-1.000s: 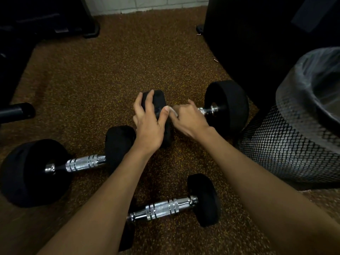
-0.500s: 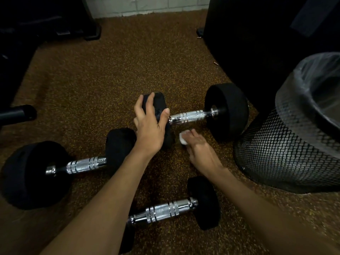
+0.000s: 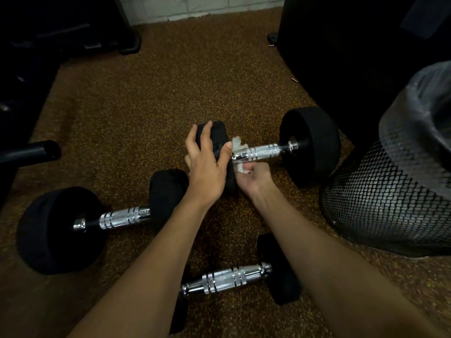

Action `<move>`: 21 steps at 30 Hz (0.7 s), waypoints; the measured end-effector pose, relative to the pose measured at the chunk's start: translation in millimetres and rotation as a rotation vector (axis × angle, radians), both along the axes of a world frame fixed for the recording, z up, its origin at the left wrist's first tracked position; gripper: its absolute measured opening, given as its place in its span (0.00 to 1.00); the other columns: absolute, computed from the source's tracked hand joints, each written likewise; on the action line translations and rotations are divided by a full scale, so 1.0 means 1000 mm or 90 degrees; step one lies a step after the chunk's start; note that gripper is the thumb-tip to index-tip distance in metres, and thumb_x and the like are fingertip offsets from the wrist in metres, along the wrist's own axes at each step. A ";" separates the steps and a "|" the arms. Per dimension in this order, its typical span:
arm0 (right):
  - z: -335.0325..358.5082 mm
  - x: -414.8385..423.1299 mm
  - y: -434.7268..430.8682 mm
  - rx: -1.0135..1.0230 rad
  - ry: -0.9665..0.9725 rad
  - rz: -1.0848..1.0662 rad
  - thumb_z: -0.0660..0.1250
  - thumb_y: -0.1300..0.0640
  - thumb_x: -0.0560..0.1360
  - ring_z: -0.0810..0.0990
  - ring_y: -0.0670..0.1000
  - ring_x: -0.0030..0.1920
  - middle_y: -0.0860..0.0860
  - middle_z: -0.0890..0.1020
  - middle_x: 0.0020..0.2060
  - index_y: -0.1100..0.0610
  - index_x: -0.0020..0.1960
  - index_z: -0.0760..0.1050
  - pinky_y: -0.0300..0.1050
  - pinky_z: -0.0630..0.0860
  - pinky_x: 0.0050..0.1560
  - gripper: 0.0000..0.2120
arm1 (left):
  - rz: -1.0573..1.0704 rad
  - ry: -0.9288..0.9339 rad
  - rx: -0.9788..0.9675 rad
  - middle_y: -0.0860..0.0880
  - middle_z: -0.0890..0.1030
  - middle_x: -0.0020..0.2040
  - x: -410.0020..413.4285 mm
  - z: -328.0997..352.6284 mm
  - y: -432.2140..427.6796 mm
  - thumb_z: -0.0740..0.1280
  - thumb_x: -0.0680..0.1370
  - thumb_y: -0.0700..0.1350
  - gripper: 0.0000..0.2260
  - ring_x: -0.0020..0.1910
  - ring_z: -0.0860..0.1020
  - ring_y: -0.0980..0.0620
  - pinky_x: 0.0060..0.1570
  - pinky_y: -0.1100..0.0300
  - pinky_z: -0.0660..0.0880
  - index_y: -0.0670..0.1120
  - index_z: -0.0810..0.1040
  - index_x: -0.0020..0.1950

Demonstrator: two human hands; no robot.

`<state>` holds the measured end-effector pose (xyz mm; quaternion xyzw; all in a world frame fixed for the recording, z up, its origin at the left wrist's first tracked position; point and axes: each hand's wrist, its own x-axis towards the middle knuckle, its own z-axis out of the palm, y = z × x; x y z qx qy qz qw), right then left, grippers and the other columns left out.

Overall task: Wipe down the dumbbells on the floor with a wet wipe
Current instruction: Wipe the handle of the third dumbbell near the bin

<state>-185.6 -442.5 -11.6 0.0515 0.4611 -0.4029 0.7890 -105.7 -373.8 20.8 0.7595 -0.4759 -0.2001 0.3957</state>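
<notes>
Three black dumbbells with chrome handles lie on the brown speckled floor. My left hand (image 3: 206,162) grips the left weight of the far dumbbell (image 3: 310,145). The white wet wipe (image 3: 240,156) is wrapped around the inner end of that dumbbell's handle, and my right hand (image 3: 253,176) pinches it from below. A second dumbbell (image 3: 61,228) lies at the left. The third dumbbell (image 3: 227,279) lies nearest me, between my forearms.
A black mesh waste bin (image 3: 395,191) with a plastic liner stands at the right, close to the far dumbbell. Dark gym equipment (image 3: 341,45) rises behind it. A black bar end (image 3: 36,152) juts in from the left. A white brick wall (image 3: 195,6) closes the back.
My right hand left the far dumbbell's handle, dropped toward the floor with the wipe, then came back up and wrapped the wipe around the handle's inner end. My left hand stayed on the weight.
</notes>
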 end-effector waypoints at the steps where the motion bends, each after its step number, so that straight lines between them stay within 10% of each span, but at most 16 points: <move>1: 0.002 -0.001 0.002 -0.011 -0.003 0.012 0.45 0.71 0.77 0.76 0.59 0.41 0.64 0.76 0.41 0.70 0.47 0.71 0.50 0.73 0.51 0.16 | 0.000 0.001 -0.002 0.50 0.46 0.77 0.000 0.000 0.000 0.57 0.80 0.55 0.26 0.73 0.54 0.44 0.62 0.60 0.51 0.54 0.54 0.76; 9: 0.013 -0.027 0.006 -0.055 -0.018 0.081 0.45 0.75 0.75 0.69 0.65 0.66 0.68 0.72 0.60 0.73 0.64 0.65 0.58 0.63 0.68 0.20 | -0.007 0.009 -0.003 0.51 0.46 0.77 0.000 0.001 0.001 0.57 0.80 0.55 0.26 0.73 0.53 0.44 0.62 0.60 0.51 0.55 0.54 0.76; 16: 0.018 -0.016 0.006 -0.057 0.004 0.103 0.45 0.76 0.75 0.69 0.63 0.66 0.65 0.76 0.50 0.71 0.50 0.70 0.56 0.68 0.59 0.16 | -0.009 0.017 0.007 0.51 0.45 0.77 0.001 0.003 0.000 0.57 0.81 0.55 0.26 0.73 0.52 0.44 0.61 0.59 0.51 0.55 0.53 0.76; 21: 0.031 -0.039 0.006 -0.084 -0.033 0.123 0.46 0.76 0.75 0.66 0.68 0.68 0.70 0.68 0.66 0.74 0.68 0.60 0.59 0.64 0.67 0.21 | -0.015 0.020 0.004 0.52 0.45 0.77 0.001 0.003 0.001 0.57 0.80 0.55 0.26 0.73 0.52 0.44 0.61 0.60 0.50 0.55 0.53 0.77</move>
